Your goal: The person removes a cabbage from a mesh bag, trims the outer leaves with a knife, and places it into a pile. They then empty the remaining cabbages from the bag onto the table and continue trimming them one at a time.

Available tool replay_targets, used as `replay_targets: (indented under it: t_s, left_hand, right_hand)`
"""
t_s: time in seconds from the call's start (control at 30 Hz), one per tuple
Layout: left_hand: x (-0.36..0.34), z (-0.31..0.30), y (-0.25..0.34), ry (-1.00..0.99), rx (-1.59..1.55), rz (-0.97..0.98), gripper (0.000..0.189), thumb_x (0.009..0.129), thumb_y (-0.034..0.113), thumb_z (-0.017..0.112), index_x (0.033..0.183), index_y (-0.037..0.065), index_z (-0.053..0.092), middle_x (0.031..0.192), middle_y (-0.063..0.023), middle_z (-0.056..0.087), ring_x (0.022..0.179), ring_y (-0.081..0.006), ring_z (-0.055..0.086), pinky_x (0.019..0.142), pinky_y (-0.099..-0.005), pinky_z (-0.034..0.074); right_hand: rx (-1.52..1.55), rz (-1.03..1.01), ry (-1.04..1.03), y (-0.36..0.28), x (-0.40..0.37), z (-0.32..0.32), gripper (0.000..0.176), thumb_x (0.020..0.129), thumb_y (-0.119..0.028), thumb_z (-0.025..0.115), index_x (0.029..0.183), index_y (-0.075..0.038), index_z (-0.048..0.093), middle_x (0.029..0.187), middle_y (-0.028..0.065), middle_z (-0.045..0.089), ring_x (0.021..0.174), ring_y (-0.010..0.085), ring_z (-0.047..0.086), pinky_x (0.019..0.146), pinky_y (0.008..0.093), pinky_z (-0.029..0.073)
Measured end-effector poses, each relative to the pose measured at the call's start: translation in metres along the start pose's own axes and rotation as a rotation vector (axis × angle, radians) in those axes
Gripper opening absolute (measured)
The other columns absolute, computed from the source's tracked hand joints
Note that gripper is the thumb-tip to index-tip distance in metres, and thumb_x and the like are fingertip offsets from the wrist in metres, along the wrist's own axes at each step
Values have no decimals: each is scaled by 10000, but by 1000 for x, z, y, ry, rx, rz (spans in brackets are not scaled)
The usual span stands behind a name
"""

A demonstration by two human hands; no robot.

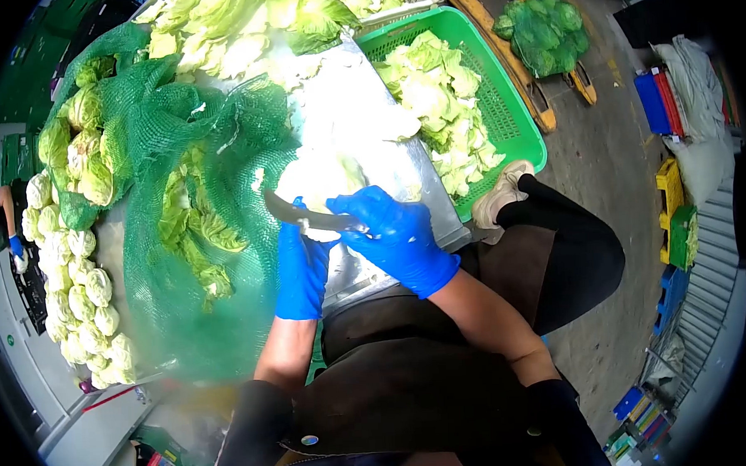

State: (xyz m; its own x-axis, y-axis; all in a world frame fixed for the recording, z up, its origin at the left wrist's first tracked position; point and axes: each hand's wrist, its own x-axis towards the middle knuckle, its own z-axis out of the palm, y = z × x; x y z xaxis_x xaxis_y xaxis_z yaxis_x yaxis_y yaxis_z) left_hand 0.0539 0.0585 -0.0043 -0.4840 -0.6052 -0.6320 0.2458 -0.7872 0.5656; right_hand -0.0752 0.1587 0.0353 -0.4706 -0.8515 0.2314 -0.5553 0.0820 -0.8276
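Observation:
My right hand [398,236], in a blue glove, is closed round the handle of a knife [293,210] whose curved blade points left. Close beside it, my left hand [301,274], also gloved in blue, grips a pale cabbage [325,175]; its fingers are partly hidden behind the blade. A small white piece clings near the knife's edge. Both hands are over a metal work surface [438,209], washed out by glare. Loose cabbage leaves [231,31] are heaped on its far side.
Right of the surface stands a green crate [513,102] of cut leaves. Green netting [210,132] lies at left, with trimmed cabbages [80,283] stacked beyond. A netted sack [543,36] and pallet-truck forks [498,48] are on the floor. Another person's gloved hand [16,245] shows far left.

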Motion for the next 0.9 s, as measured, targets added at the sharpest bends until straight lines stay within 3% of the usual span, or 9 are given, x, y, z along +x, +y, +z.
replay_targets:
  t_s: [0.17,0.27,0.33,0.43,0.5,0.7,0.83,0.87,0.9]
  left_hand:
    - [-6,18,6,-104,101,110,546,900,123,557,1403,-16,396,1324,-163,540,1204,-283,556,1009,-385,473]
    - [-7,15,10,-150,164,181,602,844,43,600,1405,-20,392,1323,-153,545,1196,-249,558,1022,-359,453]
    - [-7,15,11,-156,229,212,649,809,5,635,1408,-15,388,1318,-147,545,1192,-241,559,998,-355,473]
    - [-6,21,9,-128,328,259,742,740,-48,705,1409,-5,384,1307,-142,539,1180,-233,561,968,-350,497]
    - [-9,23,8,-91,398,318,804,695,-67,751,1406,2,384,1299,-139,535,1169,-231,563,955,-349,508]
    - [1,1,6,-67,663,479,858,655,-23,812,1399,6,386,1299,-141,525,1171,-234,554,971,-357,496]
    - [-10,5,14,-48,349,310,752,704,-24,720,1389,-13,408,1292,-140,545,1175,-225,557,981,-358,477]
    - [-10,3,14,-57,337,283,709,734,0,686,1387,-14,411,1294,-142,547,1174,-229,561,972,-356,485]
    - [-8,0,15,-66,325,256,667,764,23,652,1386,-14,415,1297,-145,549,1173,-233,565,962,-353,493]
  right_hand:
    - [401,312,169,13,8,-31,208,840,-79,703,1044,-55,674,847,15,690,736,92,653,642,252,526]
    - [583,594,367,39,19,-66,270,851,-89,715,1110,-59,647,896,36,691,749,81,640,609,255,530]
    - [278,335,307,33,23,-58,419,839,-146,745,1227,-73,605,901,58,691,745,91,642,605,266,527]
    - [100,405,-25,3,12,-36,610,806,-213,801,1331,-54,535,1251,120,618,1040,157,626,838,294,531]
    - [38,269,13,7,12,-18,622,778,-243,819,1315,-66,559,1185,146,652,971,179,670,798,300,547]
    - [-162,262,56,25,6,-19,402,773,-209,776,1149,-101,684,930,124,721,718,235,709,668,320,567]
    - [-169,376,301,57,20,-55,73,838,-159,652,872,-95,661,743,97,700,603,275,674,564,369,533]
    - [-306,448,351,77,20,-59,100,859,-191,652,865,-91,656,697,84,690,624,254,685,598,360,540]
    - [-405,533,277,87,22,-68,188,853,-199,682,1004,-87,680,835,101,714,682,230,695,634,348,547]
